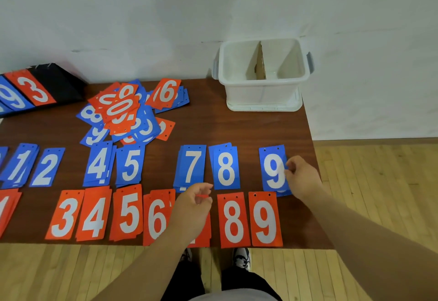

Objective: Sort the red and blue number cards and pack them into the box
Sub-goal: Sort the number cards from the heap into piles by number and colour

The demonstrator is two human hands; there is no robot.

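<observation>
Our right hand pinches the blue 9 card, our left hand a red card edge-on; a careless sweep could push the near red row off the bench, the box standing far right

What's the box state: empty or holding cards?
Empty, as far as visible: both compartments of the box beside the cardboard divider show only bare plastic, no cards.
</observation>
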